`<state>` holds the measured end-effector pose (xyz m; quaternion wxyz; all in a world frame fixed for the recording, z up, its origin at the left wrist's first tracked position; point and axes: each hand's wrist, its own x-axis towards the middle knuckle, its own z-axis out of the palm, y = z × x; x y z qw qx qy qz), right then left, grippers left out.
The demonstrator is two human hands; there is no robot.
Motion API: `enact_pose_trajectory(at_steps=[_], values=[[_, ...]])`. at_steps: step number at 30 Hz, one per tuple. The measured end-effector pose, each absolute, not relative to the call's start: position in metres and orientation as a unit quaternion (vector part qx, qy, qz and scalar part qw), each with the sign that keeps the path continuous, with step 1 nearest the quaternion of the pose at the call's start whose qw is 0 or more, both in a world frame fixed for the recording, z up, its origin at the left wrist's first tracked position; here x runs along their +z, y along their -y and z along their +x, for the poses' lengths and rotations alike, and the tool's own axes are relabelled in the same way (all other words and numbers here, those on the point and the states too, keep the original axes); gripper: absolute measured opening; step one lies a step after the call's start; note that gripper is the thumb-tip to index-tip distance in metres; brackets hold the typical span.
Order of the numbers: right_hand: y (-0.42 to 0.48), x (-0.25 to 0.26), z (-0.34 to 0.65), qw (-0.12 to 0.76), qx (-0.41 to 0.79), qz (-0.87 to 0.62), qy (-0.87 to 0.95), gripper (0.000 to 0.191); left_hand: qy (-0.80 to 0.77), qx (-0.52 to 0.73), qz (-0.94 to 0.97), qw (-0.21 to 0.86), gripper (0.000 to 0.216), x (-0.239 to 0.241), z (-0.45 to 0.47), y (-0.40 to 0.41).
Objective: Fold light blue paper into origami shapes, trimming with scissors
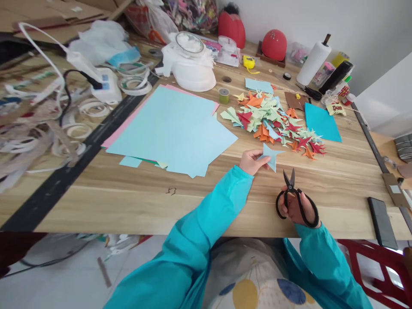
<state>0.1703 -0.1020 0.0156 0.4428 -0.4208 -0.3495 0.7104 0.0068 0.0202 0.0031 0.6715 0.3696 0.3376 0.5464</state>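
**Scissors (290, 184) and folded paper (269, 156) in hand at a crowded counter (161, 214)**

A person in teal sleeves sits or stands at the wood-grain counter, the left hand (252, 162) pinching one side of the pale-blue, pointed folded paper between thumb and fingers, just above the surface. The right hand (296, 208) has its fingers around the black handles of the scissors, whose blades are parted in a narrow V, pointing away from the body, near the folded paper but apart from it.

Directly beyond the folded paper, a heap of folded pieces (270, 116) in pale green, orange, red and blue crowds the way toward the back. A bright blue sheet (322, 122) lies at its right edge, and a green spool (224, 95) stands to its left. Left of the hands, a pile of large paper sheets (167, 124), pale blue on top with pink showing beneath, covers a broad stretch.

Farther back are a white bundle (195, 71), a yellow tape measure (249, 62) and a red dome (274, 45). Loose ribbons and a power socket (106, 86) clutter the far left; a dark phone (382, 223) lies near the right edge.
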Motion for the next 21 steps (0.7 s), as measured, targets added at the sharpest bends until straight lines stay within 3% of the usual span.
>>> enact_pose_trajectory(at_steps=[9, 21], values=[[0.106, 0.028, 0.163, 0.325, 0.598, -0.53, 0.506, 0.047, -0.33, 0.527, 0.411, 0.667, 0.027, 0.009, 0.006, -0.016], [0.101, 0.024, 0.158, 0.328, 0.586, -0.556, 0.49, 0.047, -0.336, 0.511, 0.434, 0.662, 0.021, 0.01, 0.007, -0.015]])
